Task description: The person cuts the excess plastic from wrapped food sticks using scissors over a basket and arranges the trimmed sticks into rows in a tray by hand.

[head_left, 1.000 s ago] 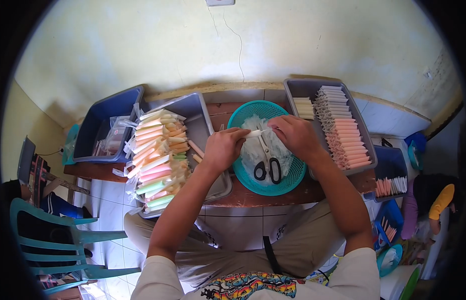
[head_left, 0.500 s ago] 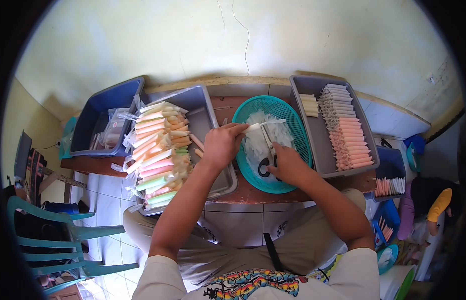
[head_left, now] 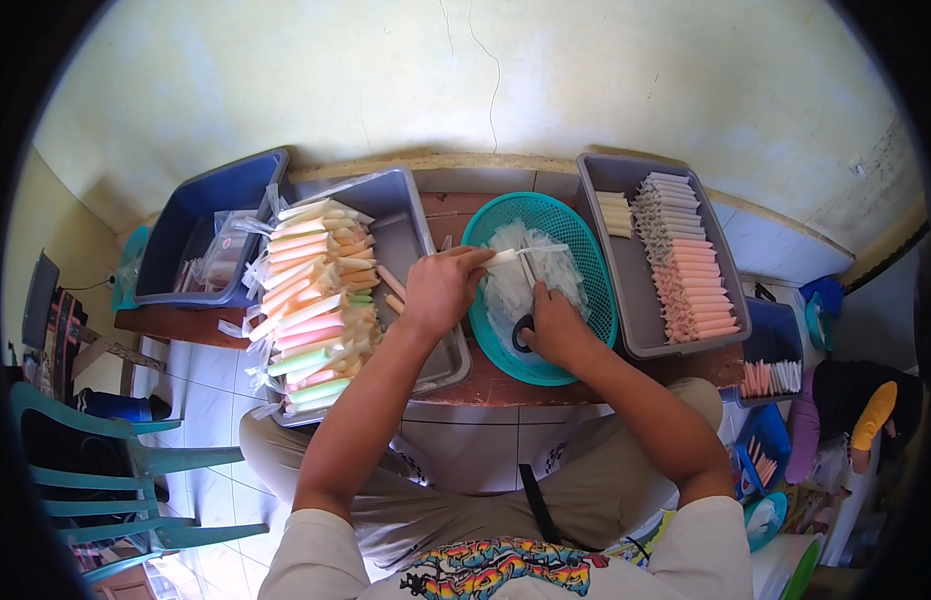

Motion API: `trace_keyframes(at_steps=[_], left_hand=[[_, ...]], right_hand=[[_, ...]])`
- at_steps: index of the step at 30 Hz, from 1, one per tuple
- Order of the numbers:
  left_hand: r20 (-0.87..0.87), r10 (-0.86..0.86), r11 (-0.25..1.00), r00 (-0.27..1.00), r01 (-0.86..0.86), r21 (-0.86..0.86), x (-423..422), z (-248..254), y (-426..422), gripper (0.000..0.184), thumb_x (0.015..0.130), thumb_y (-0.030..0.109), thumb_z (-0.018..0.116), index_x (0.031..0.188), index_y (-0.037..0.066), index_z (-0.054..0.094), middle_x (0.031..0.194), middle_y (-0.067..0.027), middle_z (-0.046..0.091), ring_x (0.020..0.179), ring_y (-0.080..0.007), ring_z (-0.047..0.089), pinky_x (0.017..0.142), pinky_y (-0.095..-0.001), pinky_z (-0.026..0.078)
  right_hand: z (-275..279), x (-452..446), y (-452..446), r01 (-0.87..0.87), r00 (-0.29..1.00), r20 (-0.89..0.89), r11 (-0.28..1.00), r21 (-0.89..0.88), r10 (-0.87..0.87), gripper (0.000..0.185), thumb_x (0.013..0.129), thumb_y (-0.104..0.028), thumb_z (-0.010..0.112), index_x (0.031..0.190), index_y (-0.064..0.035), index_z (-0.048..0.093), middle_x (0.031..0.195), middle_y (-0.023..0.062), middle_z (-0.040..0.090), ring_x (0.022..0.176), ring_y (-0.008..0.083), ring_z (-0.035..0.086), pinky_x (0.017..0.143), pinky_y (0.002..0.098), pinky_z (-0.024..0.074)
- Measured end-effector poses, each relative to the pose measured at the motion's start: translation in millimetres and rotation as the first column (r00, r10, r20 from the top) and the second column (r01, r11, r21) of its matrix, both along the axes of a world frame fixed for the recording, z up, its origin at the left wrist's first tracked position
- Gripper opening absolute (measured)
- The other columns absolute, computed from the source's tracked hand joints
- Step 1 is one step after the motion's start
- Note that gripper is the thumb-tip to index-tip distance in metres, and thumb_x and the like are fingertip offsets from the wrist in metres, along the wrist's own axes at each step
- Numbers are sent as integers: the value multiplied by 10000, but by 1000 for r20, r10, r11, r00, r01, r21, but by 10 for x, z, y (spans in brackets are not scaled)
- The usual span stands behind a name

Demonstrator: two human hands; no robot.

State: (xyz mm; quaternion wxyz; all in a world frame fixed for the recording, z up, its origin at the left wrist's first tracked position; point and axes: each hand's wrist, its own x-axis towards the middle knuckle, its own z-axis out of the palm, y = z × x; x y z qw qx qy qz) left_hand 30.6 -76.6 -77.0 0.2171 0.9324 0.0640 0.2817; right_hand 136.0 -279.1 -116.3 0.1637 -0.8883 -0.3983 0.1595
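Pinched in my left hand (head_left: 443, 288) is a white filled plastic tube (head_left: 503, 258), held over the left part of a teal mesh basket (head_left: 604, 290). My right hand (head_left: 564, 325) grips black-handled scissors (head_left: 526, 330); their blades point up to the tube's right end. Clear plastic scraps (head_left: 556, 275) fill the basket beneath. To the left, a grey tray (head_left: 398, 225) holds a heap of orange, pink, green and white tubes (head_left: 311, 300). On the right, another grey tray (head_left: 633, 280) contains stacked pink and white tubes (head_left: 698, 275) and a few cream ones (head_left: 615, 213).
The trays rest on a wooden bench (head_left: 486, 390) against the wall. A blue bin (head_left: 166, 255) stands far left, above a teal chair (head_left: 91, 480). Lower right are a dark blue bin (head_left: 771, 335), a smaller blue container and another person in a purple and yellow sleeve (head_left: 874, 415).
My right hand has left the tube's end and taken the scissors lying in the basket, raising their blades to the tube. My left hand still holds the tube. The view has shifted slightly.
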Motion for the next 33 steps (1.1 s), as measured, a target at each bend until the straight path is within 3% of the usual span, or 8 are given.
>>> trace_keyframes(at_steps=[5,8,14,20,22,25,28,33], left_hand=[[0,8,1000,1000,-8,-11,-1,9,-8,254,907,140,766,1157,163,806,1086,-39,797,901,-312,765,784,-430,619],[1,19,1000,1000,-19,-24,-5,9,11,256,903,139,772,1156,162,807,1082,-44,796,895,-319,763,777,-430,618],[57,67,995,996,-62,-82,2,72,32,282,897,133,807,1179,157,809,1109,-64,798,917,-321,766,791,-420,605],[97,107,991,990,-98,-95,13,135,94,280,907,134,805,1187,138,806,1128,-71,799,952,-321,768,812,-406,604],[91,108,990,990,-99,-102,24,139,110,279,909,129,803,1188,133,806,1130,-73,800,959,-320,769,818,-403,604],[91,105,989,990,-94,-115,36,154,128,276,911,122,801,1187,127,807,1134,-76,800,969,-318,771,826,-399,605],[95,98,988,991,-85,-126,45,162,130,272,912,118,800,1183,123,809,1137,-81,801,974,-316,772,832,-398,606],[77,73,991,994,-63,-117,33,158,103,279,904,96,803,1183,113,806,1146,-92,797,974,-319,773,833,-394,610]], right_hand=[[-62,73,-43,-17,1000,10,999,32,17,898,841,-181,825,1516,158,340,1286,354,585,1149,535,666,993,539,579],[10,93,-128,-19,1000,24,998,60,18,900,804,-176,838,1503,177,392,1258,344,604,1143,499,646,1040,500,542],[402,56,-332,-18,1000,-18,995,102,20,883,802,-188,831,1533,104,430,1259,295,616,1152,446,643,1015,488,531],[652,-35,-483,-6,999,-33,969,245,15,933,820,-309,886,1573,20,443,1242,255,626,1129,418,649,999,467,524],[772,-101,-504,-49,996,-58,946,321,72,924,839,-266,890,1592,10,430,1199,217,595,965,314,673,886,430,565],[895,-161,-518,-60,990,-103,938,342,101,942,833,-294,914,1598,-18,438,1168,175,593,875,234,654,823,390,566],[915,-194,-525,-82,988,-94,928,365,124,949,830,-295,915,1603,-25,436,1143,155,594,858,211,643,793,378,559],[860,-204,-442,-83,987,-88,905,418,131,950,839,-318,910,1607,-22,436,1112,175,615,898,286,649,846,423,542]])
